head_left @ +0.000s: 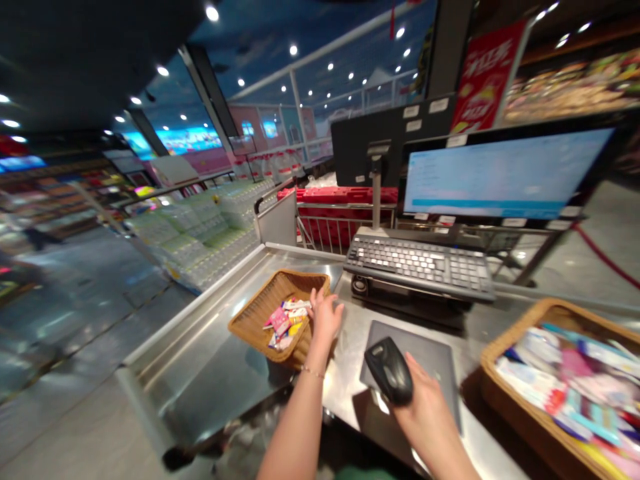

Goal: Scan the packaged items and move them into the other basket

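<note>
My left hand (324,316) is at the right rim of a wicker basket (253,319), with its thumb apart from the fingers. Its fingertips reach over the rim, close to a white packet; I see nothing held in them. Inside the basket lie several small colourful packets (286,321), pink, yellow and white. My right hand (425,407) is wrapped round a black handheld barcode scanner (389,370), tilted with its head toward the upper left. The scanner is above a dark grey flat pad (440,363) on the metal counter.
At the right stands a second wicker basket (520,407), filled with packaged goods. A black keyboard (420,263) sits on a raised stand behind the pad, below a lit monitor (500,177). A metal counter edge (195,303) runs along the left. Behind it are stacked bottle packs (200,227).
</note>
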{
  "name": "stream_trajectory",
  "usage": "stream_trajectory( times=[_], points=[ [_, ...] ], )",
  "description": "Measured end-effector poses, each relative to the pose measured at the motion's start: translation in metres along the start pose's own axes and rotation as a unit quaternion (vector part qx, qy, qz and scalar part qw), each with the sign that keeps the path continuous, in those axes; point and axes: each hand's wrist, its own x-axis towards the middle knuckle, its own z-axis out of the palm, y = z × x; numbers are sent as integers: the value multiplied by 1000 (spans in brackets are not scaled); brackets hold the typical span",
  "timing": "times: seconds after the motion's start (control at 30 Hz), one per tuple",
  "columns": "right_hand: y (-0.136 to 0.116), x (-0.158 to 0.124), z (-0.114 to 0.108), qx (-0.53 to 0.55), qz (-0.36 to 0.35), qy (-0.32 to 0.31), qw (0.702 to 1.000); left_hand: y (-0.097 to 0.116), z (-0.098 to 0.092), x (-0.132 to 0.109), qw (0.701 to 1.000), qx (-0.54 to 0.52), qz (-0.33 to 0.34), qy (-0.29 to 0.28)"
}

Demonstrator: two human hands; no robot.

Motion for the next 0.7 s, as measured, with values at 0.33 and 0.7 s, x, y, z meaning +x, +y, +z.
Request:
stream_trajectory(
  times=[0.33, 0.7],
  points=[
    [7, -5, -4, 7, 6, 16, 1000, 13, 10, 2, 1000, 16, -3, -22],
    [6, -14, -13, 32, 45, 64, 996, 33, 18, 0, 998, 1, 0, -62]
  ],
)
